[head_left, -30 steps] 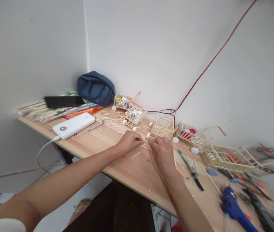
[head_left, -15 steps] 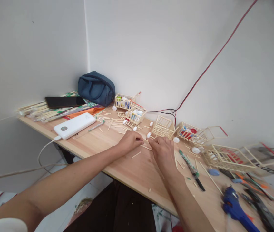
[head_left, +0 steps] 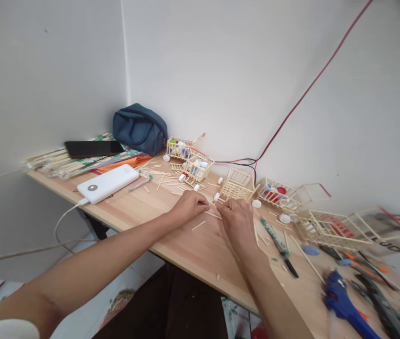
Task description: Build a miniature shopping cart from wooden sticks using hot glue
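My left hand (head_left: 190, 206) is closed in a pinch above the middle of the table. Opposite it, my right hand (head_left: 236, 217) pinches too, its fingertips a short way from the left ones. Whatever lies between the fingers is too small and hidden to name. Just below them lies a thin wooden stick (head_left: 214, 215), and a second short stick (head_left: 198, 225) is nearer me. Right behind my right hand stands a small basket of wooden sticks (head_left: 237, 181), partly covered by its knuckles. White wheels (head_left: 216, 196) sit by that basket.
Small stick carts (head_left: 199, 167) with white wheels line the wall; another cart (head_left: 281, 194) stands right. A utility knife (head_left: 280, 247), a blue glue gun (head_left: 343, 299) and black scissors (head_left: 380, 301) lie right. Left are a white power bank (head_left: 110, 183), a phone (head_left: 94, 149) and a blue pouch (head_left: 140, 128).
The view has shifted very slightly. Both hands keep the same pinched pose at the same place, and nothing on the table has visibly moved.
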Available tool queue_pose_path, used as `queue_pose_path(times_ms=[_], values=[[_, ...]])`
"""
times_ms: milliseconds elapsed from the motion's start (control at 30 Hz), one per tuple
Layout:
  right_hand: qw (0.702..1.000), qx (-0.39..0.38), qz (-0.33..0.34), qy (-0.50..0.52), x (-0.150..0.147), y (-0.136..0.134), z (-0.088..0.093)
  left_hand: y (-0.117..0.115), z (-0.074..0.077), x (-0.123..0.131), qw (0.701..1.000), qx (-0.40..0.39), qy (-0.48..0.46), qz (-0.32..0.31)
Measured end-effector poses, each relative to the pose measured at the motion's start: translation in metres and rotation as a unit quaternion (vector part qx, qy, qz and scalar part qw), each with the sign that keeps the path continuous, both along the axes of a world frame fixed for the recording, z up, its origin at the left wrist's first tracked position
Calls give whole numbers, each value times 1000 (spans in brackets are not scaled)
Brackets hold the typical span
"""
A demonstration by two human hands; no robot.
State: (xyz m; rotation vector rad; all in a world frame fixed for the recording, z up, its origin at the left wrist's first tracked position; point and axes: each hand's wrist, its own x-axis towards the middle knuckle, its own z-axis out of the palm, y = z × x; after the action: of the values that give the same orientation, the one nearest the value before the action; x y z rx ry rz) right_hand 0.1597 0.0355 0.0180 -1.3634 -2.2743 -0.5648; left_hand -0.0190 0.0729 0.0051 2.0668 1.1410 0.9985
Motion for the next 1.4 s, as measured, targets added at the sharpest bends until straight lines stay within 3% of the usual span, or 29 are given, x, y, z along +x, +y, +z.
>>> queue_pose_path(times_ms=[1400], values=[[1000,14,0,10,-1,2,-2,2,-2,-1,1000,9,21,1]])
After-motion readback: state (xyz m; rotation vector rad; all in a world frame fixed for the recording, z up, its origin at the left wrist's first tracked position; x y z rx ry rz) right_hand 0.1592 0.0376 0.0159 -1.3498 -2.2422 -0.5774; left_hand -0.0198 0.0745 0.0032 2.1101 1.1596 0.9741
